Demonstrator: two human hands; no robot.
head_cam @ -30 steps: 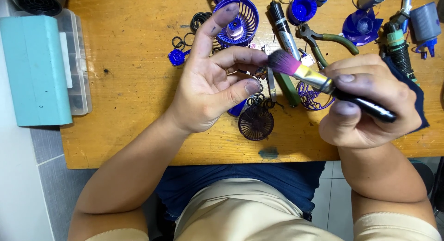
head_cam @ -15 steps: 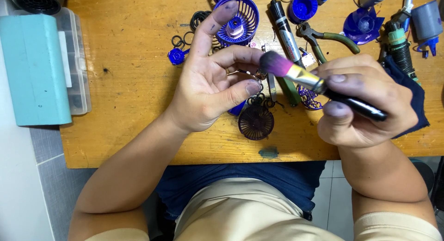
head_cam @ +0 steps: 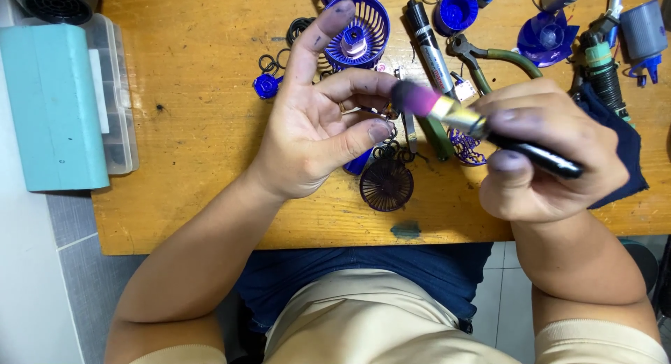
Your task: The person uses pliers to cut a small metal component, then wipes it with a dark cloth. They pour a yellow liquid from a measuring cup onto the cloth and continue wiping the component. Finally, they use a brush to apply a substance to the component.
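Left hand [head_cam: 318, 137] palm-up over the table [head_cam: 189, 126], fingers curled loosely, pinching a tiny part; right hand [head_cam: 552, 154] grip closed around the brush [head_cam: 482, 126], bristles meeting left fingertips.

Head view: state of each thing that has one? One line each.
Left hand: palm up, fingers curled, pinching a small part too small to make out.
Right hand: shut on brush.
Brush: held tilted, bristles toward the left fingers.
Pliers: lying flat on the table.
Dark round grille: lying flat, loose.
Blue fan cage: lying open side up.
Clear box: lid shut.
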